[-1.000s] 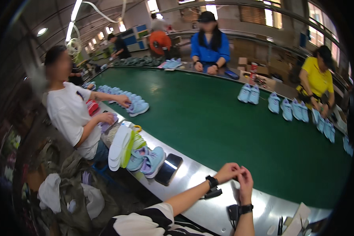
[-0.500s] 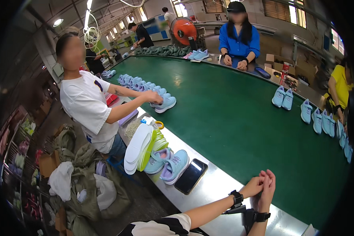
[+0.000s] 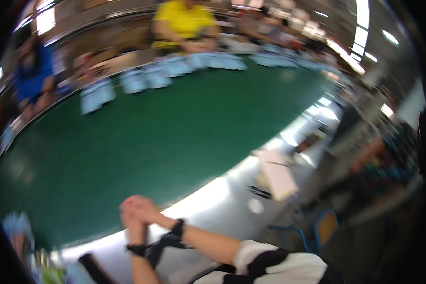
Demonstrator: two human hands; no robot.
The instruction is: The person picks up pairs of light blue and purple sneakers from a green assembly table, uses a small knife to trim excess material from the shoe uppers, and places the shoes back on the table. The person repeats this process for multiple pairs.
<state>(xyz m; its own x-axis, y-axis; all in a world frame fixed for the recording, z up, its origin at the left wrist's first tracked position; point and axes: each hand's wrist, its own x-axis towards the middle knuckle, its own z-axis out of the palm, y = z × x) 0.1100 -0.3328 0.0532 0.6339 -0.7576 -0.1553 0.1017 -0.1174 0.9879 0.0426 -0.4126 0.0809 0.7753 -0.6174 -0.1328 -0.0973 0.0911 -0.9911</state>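
My left hand point(image 3: 133, 221) and my right hand point(image 3: 146, 208) are pressed together over the near edge of the green table surface point(image 3: 142, 137). Motion smears their fingers, so I cannot tell how they are bent. Neither hand shows an object in it. A dark band sits on each wrist, with a black strap-like piece point(image 3: 162, 244) between them. Nearest to the left forearm lies a dark phone point(image 3: 95, 268) on the metal ledge point(image 3: 213, 208).
Rows of blurred light blue shoes point(image 3: 158, 75) line the far edge. A person in yellow point(image 3: 184, 23) works behind them, another in blue point(image 3: 33, 75) at far left. A pinkish sheet or pad point(image 3: 277, 175) and small black items point(image 3: 259, 191) lie on the ledge. A blue-framed chair point(image 3: 312, 232) stands at right.
The view has swung to the right, bringing the right ledge and more far-side shoes into sight. My hands remain together and now appear left of centre. The person in white has left the view.
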